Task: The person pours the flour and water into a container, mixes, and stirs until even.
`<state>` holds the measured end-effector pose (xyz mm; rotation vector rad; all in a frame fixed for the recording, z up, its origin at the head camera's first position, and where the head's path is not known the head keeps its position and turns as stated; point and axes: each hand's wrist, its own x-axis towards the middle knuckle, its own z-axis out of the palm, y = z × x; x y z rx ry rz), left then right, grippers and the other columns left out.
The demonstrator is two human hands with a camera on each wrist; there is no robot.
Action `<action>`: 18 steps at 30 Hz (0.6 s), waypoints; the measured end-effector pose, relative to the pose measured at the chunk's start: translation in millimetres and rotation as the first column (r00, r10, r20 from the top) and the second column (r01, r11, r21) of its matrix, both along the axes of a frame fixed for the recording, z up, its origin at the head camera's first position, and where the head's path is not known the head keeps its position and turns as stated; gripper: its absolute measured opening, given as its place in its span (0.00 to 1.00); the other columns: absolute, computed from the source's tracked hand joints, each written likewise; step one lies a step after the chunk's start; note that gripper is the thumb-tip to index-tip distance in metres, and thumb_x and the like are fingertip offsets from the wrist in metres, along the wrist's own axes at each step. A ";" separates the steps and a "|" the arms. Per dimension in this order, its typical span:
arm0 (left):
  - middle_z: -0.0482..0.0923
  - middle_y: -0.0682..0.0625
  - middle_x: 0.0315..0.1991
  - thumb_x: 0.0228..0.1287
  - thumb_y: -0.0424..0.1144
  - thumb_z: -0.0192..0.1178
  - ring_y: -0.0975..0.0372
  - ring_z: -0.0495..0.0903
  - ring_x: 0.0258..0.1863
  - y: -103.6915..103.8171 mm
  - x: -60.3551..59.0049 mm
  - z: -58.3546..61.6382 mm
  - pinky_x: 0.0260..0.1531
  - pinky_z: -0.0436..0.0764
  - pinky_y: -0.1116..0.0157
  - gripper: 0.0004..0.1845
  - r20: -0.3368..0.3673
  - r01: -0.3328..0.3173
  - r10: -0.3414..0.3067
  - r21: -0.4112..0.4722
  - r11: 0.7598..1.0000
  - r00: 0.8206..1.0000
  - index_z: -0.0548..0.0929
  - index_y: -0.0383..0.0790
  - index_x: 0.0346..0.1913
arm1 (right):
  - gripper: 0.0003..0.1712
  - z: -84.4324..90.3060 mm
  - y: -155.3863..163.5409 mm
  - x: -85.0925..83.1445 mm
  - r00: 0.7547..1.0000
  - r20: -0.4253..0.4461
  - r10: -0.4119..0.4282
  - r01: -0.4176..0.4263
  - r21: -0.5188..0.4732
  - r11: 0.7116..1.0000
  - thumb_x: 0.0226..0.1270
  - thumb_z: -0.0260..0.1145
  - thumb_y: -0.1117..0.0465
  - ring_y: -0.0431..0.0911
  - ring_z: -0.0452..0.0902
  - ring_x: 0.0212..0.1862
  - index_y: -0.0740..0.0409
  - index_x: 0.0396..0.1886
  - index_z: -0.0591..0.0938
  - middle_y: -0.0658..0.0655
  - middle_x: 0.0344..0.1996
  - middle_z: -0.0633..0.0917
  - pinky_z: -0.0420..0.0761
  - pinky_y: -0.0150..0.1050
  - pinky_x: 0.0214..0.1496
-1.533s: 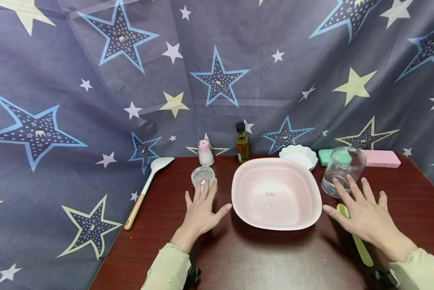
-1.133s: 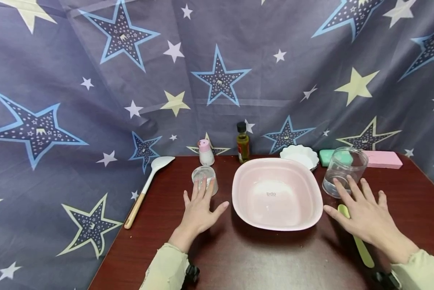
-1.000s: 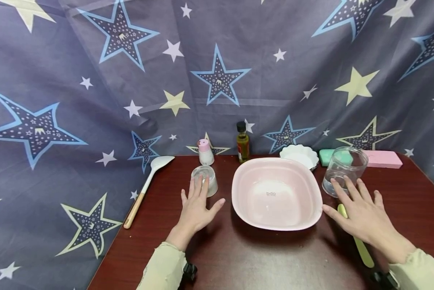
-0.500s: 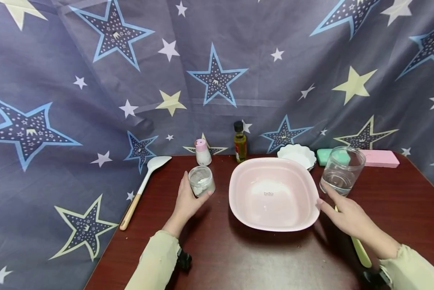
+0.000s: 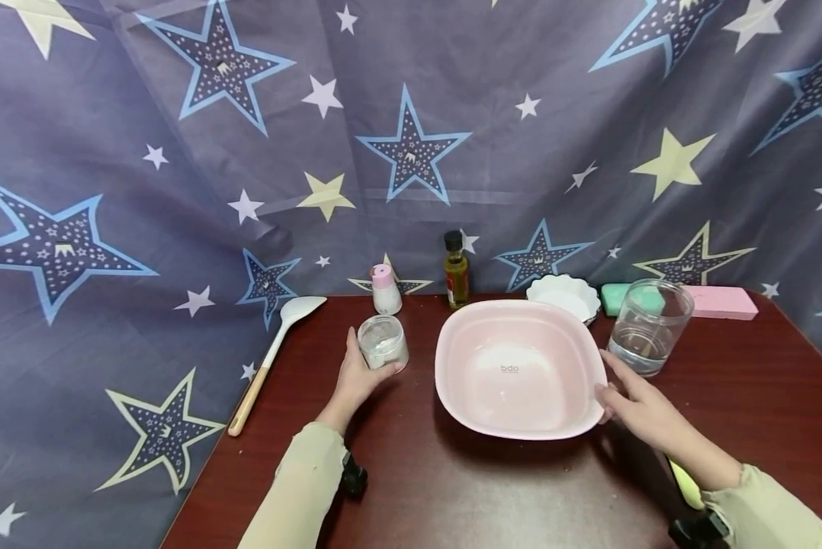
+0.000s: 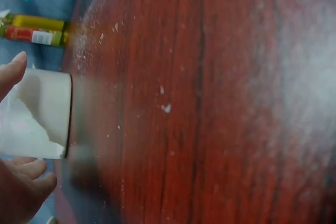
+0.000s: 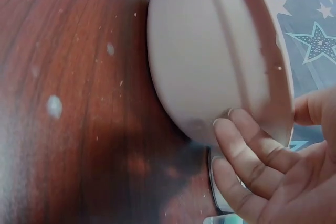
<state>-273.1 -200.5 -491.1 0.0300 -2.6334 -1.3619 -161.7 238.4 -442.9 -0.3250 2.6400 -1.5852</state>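
Small clear glass jar (image 5: 382,341) of white powder stands on the dark red wooden counter (image 5: 452,488), left hand (image 5: 356,377) curled around it, while the right hand (image 5: 634,404) grips the pale pink square plastic bowl's (image 5: 517,366) right rim.

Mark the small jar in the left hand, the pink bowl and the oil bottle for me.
small jar (image 5: 382,349), head view, on its powder-filled wall.
pink bowl (image 5: 452,335), head view, on its left rim.
oil bottle (image 5: 456,276), head view, on its body.

Pink bowl (image 5: 518,370), dark red table (image 5: 466,488), star-patterned grey backdrop (image 5: 178,152)
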 end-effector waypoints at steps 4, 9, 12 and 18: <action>0.56 0.32 0.72 0.42 0.46 0.79 0.44 0.60 0.70 -2.2 -4.2 -4.0 0.66 0.60 0.49 0.65 0.002 -0.012 0.012 0.002 1.000 1.000 0.44 0.33 0.76 | 0.34 -2.7 -1.9 -2.3 0.996 0.045 0.071 -0.061 -0.191 0.980 0.76 0.50 0.68 0.45 0.76 0.23 0.74 0.74 0.47 0.57 0.22 0.76 0.79 0.40 0.28; 0.59 0.32 0.70 0.42 0.46 0.79 0.44 0.62 0.68 -3.7 -7.3 -7.7 0.65 0.61 0.50 0.64 -0.006 -0.016 0.016 0.022 1.000 1.000 0.46 0.33 0.76 | 0.33 -1.2 -2.7 -3.5 0.992 0.089 0.093 -0.066 -0.268 0.961 0.77 0.46 0.68 0.48 0.74 0.20 0.74 0.74 0.45 0.59 0.22 0.76 0.79 0.41 0.27; 0.61 0.32 0.69 0.42 0.45 0.79 0.44 0.63 0.68 -3.7 -8.7 -8.7 0.65 0.62 0.50 0.63 -0.017 -0.024 0.024 0.029 0.999 1.000 0.47 0.33 0.76 | 0.33 0.9 -2.9 -3.0 0.989 0.117 0.092 -0.055 -0.286 0.957 0.77 0.45 0.69 0.47 0.73 0.19 0.74 0.74 0.44 0.59 0.24 0.78 0.78 0.40 0.27; 0.69 0.35 0.64 0.41 0.43 0.80 0.45 0.70 0.63 -2.3 -12.0 -12.7 0.61 0.67 0.51 0.55 -0.062 -0.045 0.046 0.030 0.999 0.997 0.60 0.35 0.71 | 0.34 2.3 -3.1 -2.5 0.982 0.146 0.122 -0.069 -0.324 0.943 0.75 0.45 0.71 0.45 0.73 0.20 0.74 0.74 0.42 0.56 0.21 0.77 0.78 0.40 0.27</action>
